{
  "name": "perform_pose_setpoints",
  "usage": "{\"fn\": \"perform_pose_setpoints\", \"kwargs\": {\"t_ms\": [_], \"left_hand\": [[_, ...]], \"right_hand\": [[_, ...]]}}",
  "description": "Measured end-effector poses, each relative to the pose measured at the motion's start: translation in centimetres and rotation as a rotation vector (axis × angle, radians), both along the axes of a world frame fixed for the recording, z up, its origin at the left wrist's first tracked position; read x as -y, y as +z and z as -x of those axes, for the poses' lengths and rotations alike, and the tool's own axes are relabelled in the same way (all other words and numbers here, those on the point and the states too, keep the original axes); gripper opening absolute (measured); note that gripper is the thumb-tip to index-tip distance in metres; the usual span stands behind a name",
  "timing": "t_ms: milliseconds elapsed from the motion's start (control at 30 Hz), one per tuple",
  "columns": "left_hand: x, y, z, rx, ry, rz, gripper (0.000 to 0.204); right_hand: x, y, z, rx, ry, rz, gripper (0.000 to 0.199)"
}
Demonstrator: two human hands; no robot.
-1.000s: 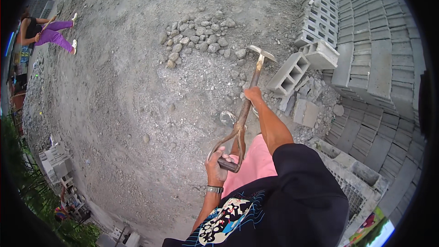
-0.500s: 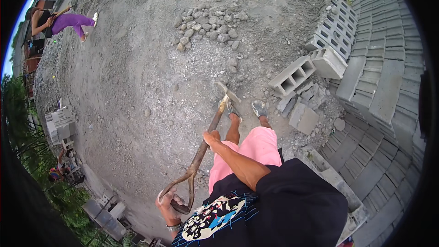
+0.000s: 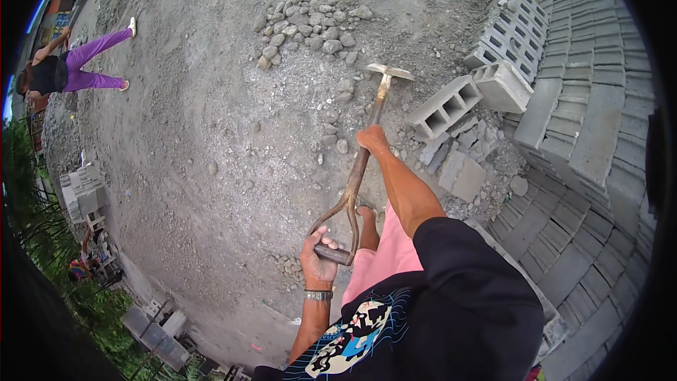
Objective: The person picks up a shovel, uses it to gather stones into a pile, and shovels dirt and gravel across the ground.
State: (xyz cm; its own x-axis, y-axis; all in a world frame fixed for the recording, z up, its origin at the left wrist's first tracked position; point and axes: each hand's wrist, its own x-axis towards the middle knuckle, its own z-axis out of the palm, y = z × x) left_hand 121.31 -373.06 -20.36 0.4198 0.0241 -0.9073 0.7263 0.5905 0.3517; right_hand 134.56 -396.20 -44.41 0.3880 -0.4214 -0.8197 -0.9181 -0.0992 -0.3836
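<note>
I hold a shovel (image 3: pixel 358 178) with a wooden shaft and a forked D-shaped handle. My left hand (image 3: pixel 319 252) is closed round the crossbar at its near end, a watch on that wrist. Farther along, my right hand (image 3: pixel 372 138) wraps round the shaft below the blade. The metal blade (image 3: pixel 390 70), seen nearly edge-on, is out ahead over the gravelly ground, right of a heap of grey stones (image 3: pixel 310 27). Whether it touches the ground I cannot tell.
Hollow concrete blocks (image 3: pixel 446 107) and broken block pieces (image 3: pixel 462 173) lie to the right, beside tall stacks of grey blocks (image 3: pixel 589 120). A person in purple trousers (image 3: pixel 95 60) stands at the far left. More blocks (image 3: pixel 84 190) are piled along the left.
Both hands have swung the shovel forward and right, its blade moving from by my feet to near the blocks. The person at the left has changed stance.
</note>
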Motion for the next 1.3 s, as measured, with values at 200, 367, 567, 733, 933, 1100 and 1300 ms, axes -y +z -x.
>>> {"fn": "perform_pose_setpoints", "kwargs": {"t_ms": [200, 367, 567, 733, 933, 1100, 1300], "left_hand": [[-9.7, 5.3, 4.3, -0.012, -0.046, -0.365, 0.017], [-12.4, 13.7, 9.4, -0.072, 0.077, -0.573, 0.019], [-11.6, 20.8, 11.8, 0.031, 0.015, -0.818, 0.022], [-14.2, 17.5, 14.7, 0.128, 0.086, -0.641, 0.026], [-7.8, 6.4, 10.5, 0.106, 0.093, -0.262, 0.026], [-8.5, 2.3, 9.5, 0.048, 0.175, -0.119, 0.022], [-17.2, 9.0, 14.9, 0.104, 0.036, -0.471, 0.021]], "right_hand": [[-13.3, 1.9, 6.1, -0.095, -0.093, -0.197, 0.045], [-23.8, 6.1, 11.6, -0.097, 0.095, -0.384, 0.044], [-30.1, 11.4, 16.7, -0.17, -0.035, -0.541, 0.041], [-26.2, 10.2, 16.1, -0.146, 0.06, -0.453, 0.045], [-13.3, 3.0, 7.6, -0.007, 0.086, -0.146, 0.045], [-12.6, 1.3, 5.3, 0.013, 0.164, -0.109, 0.042], [-25.2, -0.1, 16.4, -0.067, -0.127, -0.268, 0.044]]}}
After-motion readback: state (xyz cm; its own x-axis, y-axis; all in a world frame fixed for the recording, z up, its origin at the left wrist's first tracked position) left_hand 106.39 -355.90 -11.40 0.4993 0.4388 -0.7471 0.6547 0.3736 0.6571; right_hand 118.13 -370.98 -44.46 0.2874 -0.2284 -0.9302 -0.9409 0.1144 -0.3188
